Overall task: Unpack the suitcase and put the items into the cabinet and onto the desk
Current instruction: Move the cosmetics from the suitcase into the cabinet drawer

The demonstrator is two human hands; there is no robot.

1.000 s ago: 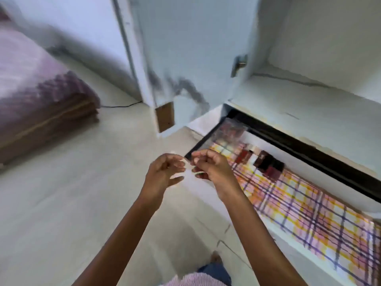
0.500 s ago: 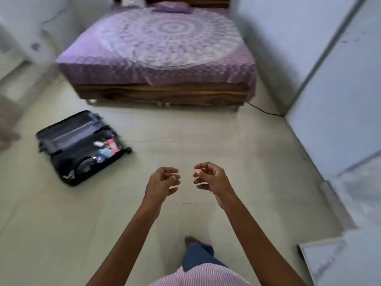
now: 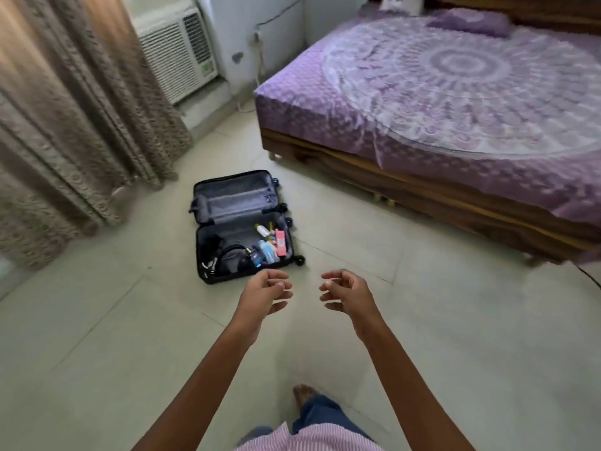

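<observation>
Open suitcase (image 3: 232, 200) lies with its 2 halves flat on the floor (image 3: 422, 320), long axis running away from the person; bottles (image 3: 268, 247) crowd the near half's rt side. L hand (image 3: 265, 292) & R hand (image 3: 346, 294) hover empty, fingers loosely curled; suitcase sits ahead-left, L hand nearer.

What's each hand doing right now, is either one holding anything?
Left hand: open, loosely curled, holding nothing.
Right hand: open, loosely curled, holding nothing.
</observation>
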